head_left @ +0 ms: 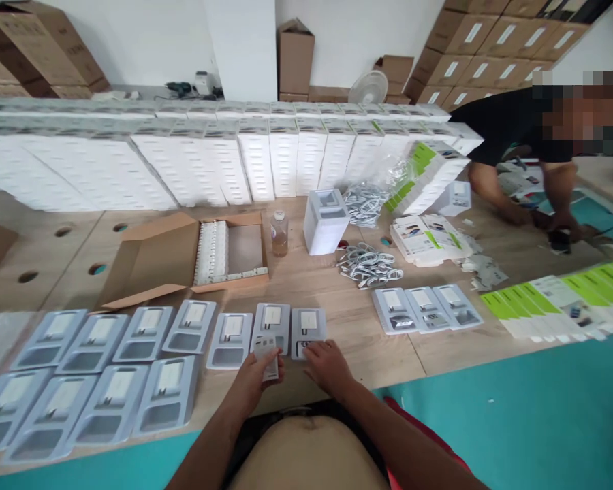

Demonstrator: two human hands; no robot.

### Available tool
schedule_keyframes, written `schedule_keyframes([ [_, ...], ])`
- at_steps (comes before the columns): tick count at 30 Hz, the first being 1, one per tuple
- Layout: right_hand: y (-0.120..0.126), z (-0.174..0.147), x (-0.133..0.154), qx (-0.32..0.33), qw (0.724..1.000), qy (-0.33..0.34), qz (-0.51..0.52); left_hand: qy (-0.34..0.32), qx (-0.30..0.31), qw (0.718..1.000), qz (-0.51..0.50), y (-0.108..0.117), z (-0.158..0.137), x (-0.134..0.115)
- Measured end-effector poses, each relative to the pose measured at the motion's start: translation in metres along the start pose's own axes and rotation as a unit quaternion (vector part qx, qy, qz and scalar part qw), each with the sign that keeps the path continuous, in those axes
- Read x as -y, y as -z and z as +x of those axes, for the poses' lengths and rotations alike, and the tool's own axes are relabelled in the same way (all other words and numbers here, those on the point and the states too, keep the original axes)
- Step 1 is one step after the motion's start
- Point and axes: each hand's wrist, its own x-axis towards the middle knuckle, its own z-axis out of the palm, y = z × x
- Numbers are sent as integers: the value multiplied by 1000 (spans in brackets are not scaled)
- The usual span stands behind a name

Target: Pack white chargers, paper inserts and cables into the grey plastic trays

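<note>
My left hand (258,371) grips a small stack of printed leaflets (266,348) over the lower end of a grey plastic tray (287,333). My right hand (331,367) rests at the lower compartment of the neighbouring tray (317,316), its fingers extended and touching the edge. A folded leaflet (301,347) shows in that compartment, partly behind the fingertips. Each of these trays carries a white charger (308,320) in its upper recess. To the left, more trays (186,325) stand in rows with chargers and bare lower compartments.
Three trays (423,309) with leaflets sit to the right. Behind are an open carton (158,255) of chargers, a bottle (279,235), stacked trays (325,231) and bundled cables (370,265). White boxes (286,160) form a wall at the back. Another person (515,122) works at right.
</note>
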Motion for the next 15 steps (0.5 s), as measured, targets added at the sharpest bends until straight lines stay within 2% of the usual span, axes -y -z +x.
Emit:
schedule_keyframes([
  [2,-6,-8,-6,-10,1000,16,-20,12,2,1000,-14,-1,1,-2],
  [6,-7,-22,-42,-23,998,-24,-55,24,-5,1000,-11,-4,5,-4],
  [11,18,-39,-110,-45,990,-101,-92,50,-11,999,-10,-10,9,-4],
  [13,30,-45,-125,-59,986,-123,-99,63,-5,998,-21,-15,9,-4],
  [15,40,-49,-128,-74,983,-134,-104,80,-9,996,-32,-21,11,-3],
])
